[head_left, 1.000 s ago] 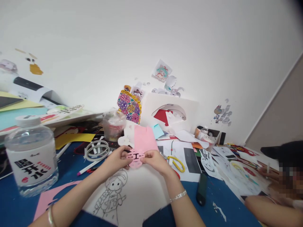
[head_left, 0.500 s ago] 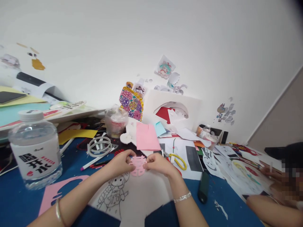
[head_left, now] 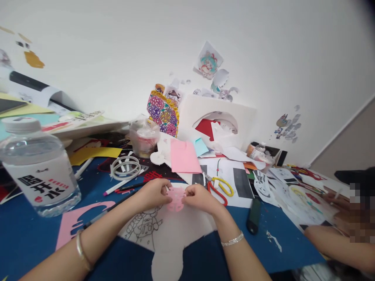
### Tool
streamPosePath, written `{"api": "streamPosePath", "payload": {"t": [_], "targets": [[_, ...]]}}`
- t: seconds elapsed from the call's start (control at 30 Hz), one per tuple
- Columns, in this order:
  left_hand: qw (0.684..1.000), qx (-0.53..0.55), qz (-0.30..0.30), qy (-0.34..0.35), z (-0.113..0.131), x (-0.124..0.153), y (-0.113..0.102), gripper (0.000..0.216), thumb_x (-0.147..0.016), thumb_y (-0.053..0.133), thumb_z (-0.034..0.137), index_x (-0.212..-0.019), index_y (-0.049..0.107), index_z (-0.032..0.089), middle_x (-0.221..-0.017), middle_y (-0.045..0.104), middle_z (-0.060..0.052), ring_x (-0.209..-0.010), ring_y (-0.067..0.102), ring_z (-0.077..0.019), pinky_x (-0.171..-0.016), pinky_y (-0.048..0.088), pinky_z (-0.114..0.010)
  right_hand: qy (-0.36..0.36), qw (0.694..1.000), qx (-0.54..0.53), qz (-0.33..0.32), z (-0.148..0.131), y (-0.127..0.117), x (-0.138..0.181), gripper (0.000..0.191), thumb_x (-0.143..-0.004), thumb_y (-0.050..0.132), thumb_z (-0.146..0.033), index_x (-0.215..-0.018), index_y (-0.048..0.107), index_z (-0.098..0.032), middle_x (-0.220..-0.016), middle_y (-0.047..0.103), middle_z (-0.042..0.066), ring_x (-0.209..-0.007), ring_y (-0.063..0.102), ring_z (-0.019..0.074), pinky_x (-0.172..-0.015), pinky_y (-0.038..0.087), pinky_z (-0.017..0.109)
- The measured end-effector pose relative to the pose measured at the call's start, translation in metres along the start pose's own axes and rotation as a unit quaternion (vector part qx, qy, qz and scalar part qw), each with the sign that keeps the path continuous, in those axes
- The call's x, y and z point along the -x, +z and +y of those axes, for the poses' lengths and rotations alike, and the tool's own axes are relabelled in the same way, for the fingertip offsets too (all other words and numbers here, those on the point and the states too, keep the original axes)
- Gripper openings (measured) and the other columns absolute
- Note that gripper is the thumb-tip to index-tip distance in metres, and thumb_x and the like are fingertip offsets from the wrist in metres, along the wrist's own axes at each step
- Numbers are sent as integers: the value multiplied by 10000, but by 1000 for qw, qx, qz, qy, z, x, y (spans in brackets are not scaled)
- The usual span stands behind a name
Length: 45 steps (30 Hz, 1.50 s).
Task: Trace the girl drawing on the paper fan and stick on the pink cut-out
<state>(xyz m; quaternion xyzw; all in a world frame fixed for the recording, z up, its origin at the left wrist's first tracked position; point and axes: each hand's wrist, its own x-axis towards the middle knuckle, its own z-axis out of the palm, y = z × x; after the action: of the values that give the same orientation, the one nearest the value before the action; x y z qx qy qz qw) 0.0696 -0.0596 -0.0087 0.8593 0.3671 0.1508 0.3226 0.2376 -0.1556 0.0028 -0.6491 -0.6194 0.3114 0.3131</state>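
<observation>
Between my two hands a small pink paper cutout with openwork bars is stretched out, possibly slightly blurred. My left hand pinches its left edge, while my right hand has its fingertips closed on the right edge. Just beneath lies a white paper cut to a shape, its lower end rounded. On its left part is a black line drawing of a figure with a braid, partly covered by my left forearm. A pink sheet with cut-out holes rests to the left of that arm.
A large water bottle stands at the left. Scissors with red and yellow handles and a dark green cutter-like object lie on the right. A folded pink paper and a clear cup are behind. Another person's arm rests at far right.
The view has tilted down, so table and wall things sit higher in the picture. Both hands still hold the pink cutout, and more of the white paper's rounded lower end shows.
</observation>
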Motion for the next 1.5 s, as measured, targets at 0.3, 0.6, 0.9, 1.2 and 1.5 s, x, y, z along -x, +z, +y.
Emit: {"api": "streamPosePath", "payload": {"t": [0.3, 0.6, 0.9, 1.2, 1.5], "targets": [[997, -72, -26, 4, 13, 9, 7, 263, -576, 524, 147, -831, 580, 178, -614, 553, 29, -589, 522, -156, -504, 283, -238, -7, 997, 72, 15, 8, 12, 3, 181, -578, 513, -127, -504, 357, -183, -523, 317, -72, -536, 303, 79, -479, 206, 221], [994, -103, -45, -4, 12, 10, 8, 254, -577, 494, 133, -814, 569, 186, -641, 574, 14, -612, 522, -166, -509, 292, -242, -21, 993, 119, 11, 6, 15, 7, 151, -598, 536, -148, -521, 410, -182, -538, 379, -63, -544, 340, 88, -501, 227, 227], [990, -139, -33, 4, 19, 16, 8, 137, -600, 469, 122, -701, 523, 197, -664, 566, -3, -622, 498, -164, -534, 266, -254, -23, 991, 130, 16, 6, 16, 14, 151, -610, 515, -149, -539, 387, -185, -540, 381, -61, -543, 344, 89, -502, 231, 224], [987, -155, -38, 13, 19, 16, 9, 101, -615, 475, 163, -564, 403, 214, -569, 480, 18, -557, 443, -155, -512, 236, -269, -29, 991, 127, 16, 6, 15, 14, 165, -617, 515, -140, -536, 378, -184, -543, 379, -64, -548, 343, 86, -510, 237, 221], [986, -162, -46, 15, 20, 16, 7, 97, -632, 482, 168, -580, 416, 216, -583, 496, 13, -580, 470, -166, -519, 249, -266, -32, 989, 141, 13, 8, 17, 13, 150, -616, 524, -146, -540, 400, -184, -545, 402, -60, -549, 359, 90, -517, 244, 221]]}}
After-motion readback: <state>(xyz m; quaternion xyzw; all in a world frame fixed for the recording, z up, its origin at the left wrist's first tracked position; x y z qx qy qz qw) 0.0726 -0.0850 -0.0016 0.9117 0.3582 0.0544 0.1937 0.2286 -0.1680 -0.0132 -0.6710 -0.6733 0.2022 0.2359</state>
